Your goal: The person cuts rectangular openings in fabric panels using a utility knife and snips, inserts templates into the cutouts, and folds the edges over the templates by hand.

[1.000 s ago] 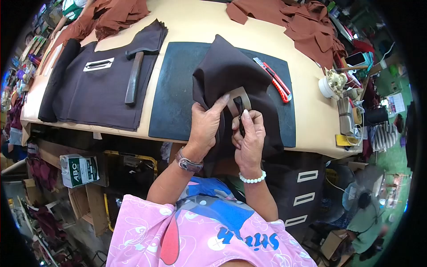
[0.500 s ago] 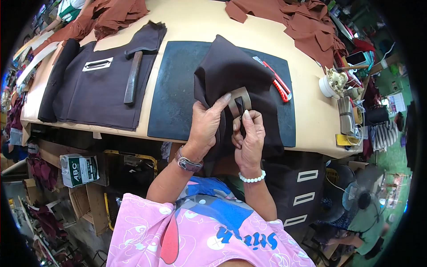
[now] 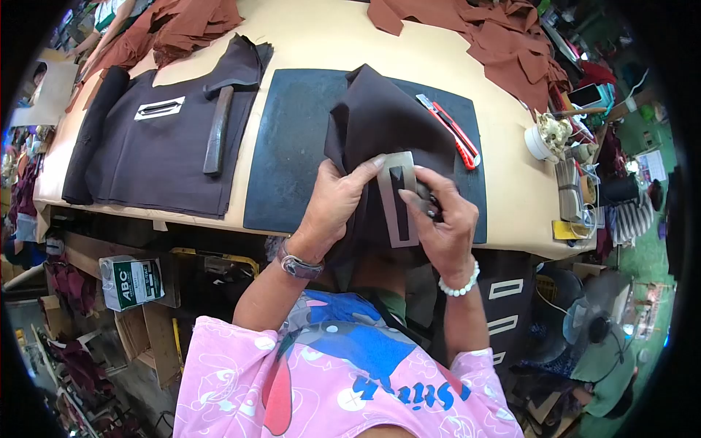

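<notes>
My left hand (image 3: 337, 193) is closed on a dark brown piece of fabric (image 3: 394, 109), its thumb on the top corner of a pale rectangular frame (image 3: 392, 208) attached to it. A long slot runs down the middle of the frame, with a small dark pointed flap at its upper end. My right hand (image 3: 447, 219) is closed at the frame's right edge, around a small dark, shiny object (image 3: 431, 203) whose kind is mostly hidden by the fingers. Part of the fabric rests over a black cutting mat (image 3: 292, 146); the rest hangs past the table's front edge.
Two utility knives, one red (image 3: 458, 135), lie on the mat's right. At left, a hammer (image 3: 217, 131) rests on stacked dark fabric (image 3: 157, 160) with another pale frame (image 3: 161, 108). Brown scraps (image 3: 504, 44) and a white cup (image 3: 539, 143) are on the table (image 3: 328, 44).
My right hand has moved right, away from the slot, and the dark object now shows in it. The fabric has turned so the frame is seen full length.
</notes>
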A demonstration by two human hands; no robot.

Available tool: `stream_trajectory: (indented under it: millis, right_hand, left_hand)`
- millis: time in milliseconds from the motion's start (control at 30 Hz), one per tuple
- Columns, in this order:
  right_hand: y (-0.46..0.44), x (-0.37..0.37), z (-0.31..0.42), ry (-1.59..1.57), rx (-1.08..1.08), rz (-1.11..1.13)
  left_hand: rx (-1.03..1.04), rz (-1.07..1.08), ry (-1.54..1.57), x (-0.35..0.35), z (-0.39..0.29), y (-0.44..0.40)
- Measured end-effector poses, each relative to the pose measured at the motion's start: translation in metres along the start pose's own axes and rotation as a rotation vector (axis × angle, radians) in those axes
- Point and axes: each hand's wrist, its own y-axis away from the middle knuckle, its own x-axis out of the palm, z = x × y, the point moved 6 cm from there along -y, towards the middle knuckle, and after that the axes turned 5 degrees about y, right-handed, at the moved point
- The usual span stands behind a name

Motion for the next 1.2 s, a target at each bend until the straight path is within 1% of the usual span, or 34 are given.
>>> stream_trajectory:
  millis: [33,67,133,167,233,300,333,433,500,567,633,700,767,800,867,900,967,1000,1033,1067,1100,1133,1167,1200]
  right_hand:
    - [-0.006,0.0,0.007,0.136,-0.188,0.028]
    - [-0.009,0.0,0.01,0.219,-0.197,0.108]
    - [-0.013,0.0,0.012,0.317,-0.276,0.148]
    - [-0.014,0.002,0.012,0.368,-0.313,0.166]
    - [-0.018,0.002,0.014,0.324,-0.331,0.154]
    - [-0.023,0.001,0.019,0.272,-0.356,0.111]
    - [-0.026,0.001,0.019,0.255,-0.304,0.138]
    - [-0.031,0.007,0.009,0.17,-0.153,0.141]
    - [-0.034,0.015,-0.012,-0.102,0.246,0.21]
    - [-0.036,0.025,-0.024,-0.118,0.28,0.197]
    - [-0.035,0.022,-0.038,-0.132,0.298,0.088]
    - [-0.033,0.005,-0.041,-0.155,0.322,-0.038]
    - [-0.012,-0.005,-0.049,-0.337,0.451,-0.091]
    - [0.009,-0.003,-0.058,-0.376,0.567,-0.037]
    - [0.04,0.005,-0.048,-0.621,0.651,0.143]
    - [0.061,0.011,-0.054,-0.615,0.679,0.215]
    - [0.084,0.011,-0.061,-0.546,0.812,0.342]
    - [0.086,0.009,-0.064,-0.537,0.762,0.263]
    - [0.076,0.003,-0.055,-0.403,0.671,0.273]
    - [0.059,-0.007,-0.042,-0.27,0.578,0.28]
    - [0.044,-0.013,-0.03,-0.138,0.482,0.283]
    - [0.029,-0.014,-0.015,-0.078,0.252,0.248]
    - [0.019,-0.009,-0.005,-0.058,0.155,0.292]
    - [0.01,-0.006,0.007,-0.038,0.055,0.341]
  left_hand:
    - [0.01,-0.037,-0.027,-0.003,0.0,-0.001]
    - [0.044,0.021,-0.012,0.001,-0.004,-0.001]
    - [0.106,0.135,0.016,0.009,-0.013,0.003]
    - [0.074,0.137,-0.021,0.009,-0.014,0.005]
    - [0.008,0.143,-0.094,0.01,-0.014,0.007]
    - [0.042,0.172,-0.102,0.009,-0.013,0.011]
    - [0.059,0.188,-0.107,0.01,-0.014,0.012]
    - [0.027,0.116,-0.141,0.005,-0.012,0.012]
    - [-0.015,0.119,-0.055,0.003,-0.002,0.011]
    - [-0.071,0.088,-0.003,0.003,0.004,0.015]
    - [-0.113,0.026,0.025,0.006,0.0,0.02]
    - [-0.081,0.091,0.045,0.004,0.002,0.012]
    - [-0.027,0.111,0.087,0.0,-0.007,0.006]
    - [0.006,0.106,0.117,-0.001,-0.014,0.003]
    - [0.053,0.076,0.155,-0.005,-0.027,0.0]
    - [0.139,-0.038,0.152,-0.017,-0.033,-0.004]
    - [0.282,-0.009,0.081,-0.028,-0.054,0.001]
    - [0.391,-0.091,-0.126,-0.041,-0.063,0.003]
    - [0.497,-0.172,-0.334,-0.056,-0.07,0.005]
    - [0.588,-0.218,-0.732,-0.067,-0.081,0.008]
    - [0.743,-0.221,-0.959,-0.056,-0.09,0.018]
    - [0.899,-0.223,-1.187,-0.041,-0.103,0.031]
    - [1.052,-0.227,-1.414,-0.024,-0.114,0.044]
    - [0.945,0.069,-1.558,-0.005,-0.112,0.042]
